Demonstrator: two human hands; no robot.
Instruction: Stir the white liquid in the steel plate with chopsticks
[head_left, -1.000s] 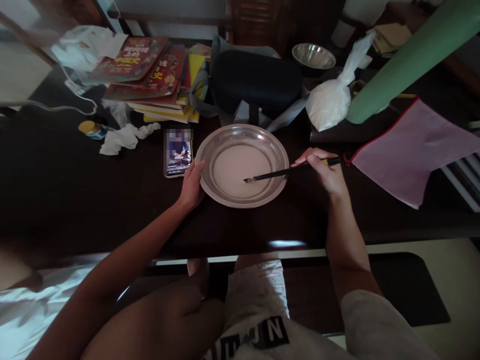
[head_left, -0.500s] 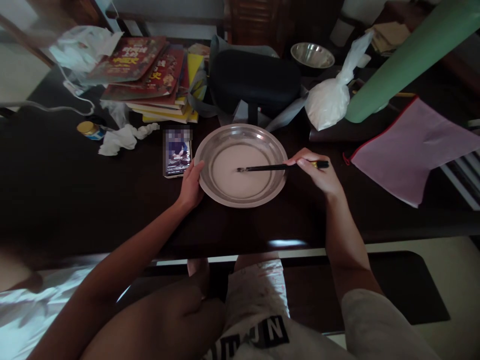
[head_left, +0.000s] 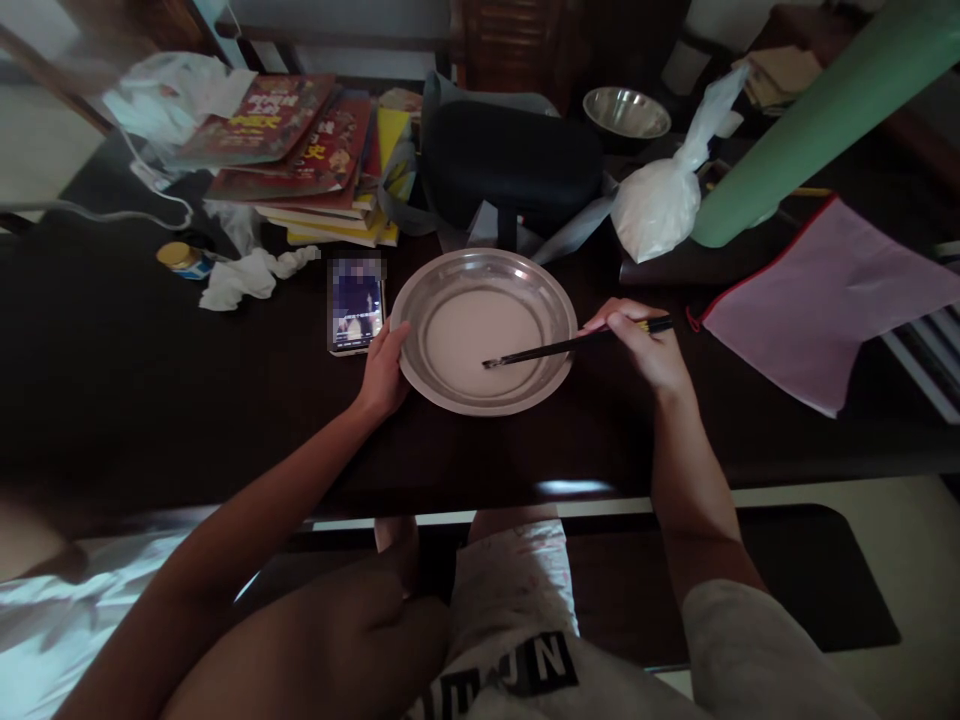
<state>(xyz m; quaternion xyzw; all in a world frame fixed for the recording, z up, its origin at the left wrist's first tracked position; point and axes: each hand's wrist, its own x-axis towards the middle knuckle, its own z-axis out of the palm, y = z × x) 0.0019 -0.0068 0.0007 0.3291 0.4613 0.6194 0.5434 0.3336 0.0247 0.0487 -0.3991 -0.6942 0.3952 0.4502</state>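
A round metal basin (head_left: 486,402) stands on the dark table in front of me, with a milky white liquid (head_left: 480,335) in its bottom. My left hand (head_left: 385,372) grips the basin's left rim, thumb over the edge. In my right hand (head_left: 643,345) are black chopsticks (head_left: 551,348), held close together at a slant over the right rim. Their tips are at the surface of the liquid, near the middle of the basin. Just left of the basin a lit phone (head_left: 357,305) lies beside my left fingers.
Behind the basin sits a black case (head_left: 514,150), with stacked books (head_left: 292,150) to its left. A tied bag of white powder (head_left: 656,210), a green cylinder (head_left: 817,130) and a pink mesh pouch (head_left: 817,300) are at right. Crumpled tissue (head_left: 244,280) and a small jar (head_left: 182,260) lie left.
The chopstick tips have moved slightly toward me and to the right in the liquid. My right hand has shifted a little right. The phone's picture has changed; my left hand stays on the rim.
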